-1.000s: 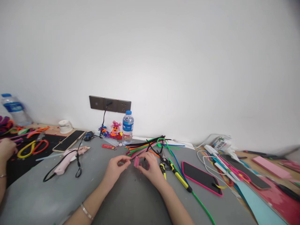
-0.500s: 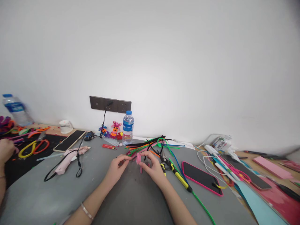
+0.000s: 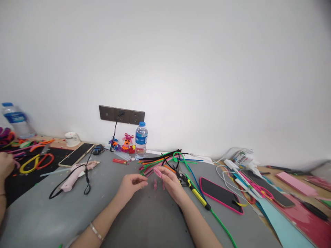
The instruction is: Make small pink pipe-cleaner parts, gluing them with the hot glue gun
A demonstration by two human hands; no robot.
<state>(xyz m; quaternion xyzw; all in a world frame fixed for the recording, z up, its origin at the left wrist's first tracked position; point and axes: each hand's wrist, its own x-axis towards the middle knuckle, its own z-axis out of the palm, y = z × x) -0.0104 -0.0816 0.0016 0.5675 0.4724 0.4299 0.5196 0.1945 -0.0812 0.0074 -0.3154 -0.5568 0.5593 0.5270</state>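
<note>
In my right hand a small pink piece of bent pipe cleaner is pinched between thumb and fingers, tilted now. My left hand hovers just to the left of it, thumb and index finger parted, with nothing visible between them. Two more small pink pieces stand on the grey mat between the hands: one pink piece in the open and another pink piece beside my right fingers. Behind both hands lies a bundle of coloured pipe cleaners. Pliers with yellow-black handles rest right of my right hand.
A pink-cased phone lies on the right, and a pink glue gun with a black cord on the left. A water bottle stands by the wall near small pipe-cleaner figures. Another person's hand is at the far left near scissors.
The pink piece in my right hand has turned from upright to slanted. My left hand's fingers have spread apart, and two pink pieces on the mat show more clearly.
</note>
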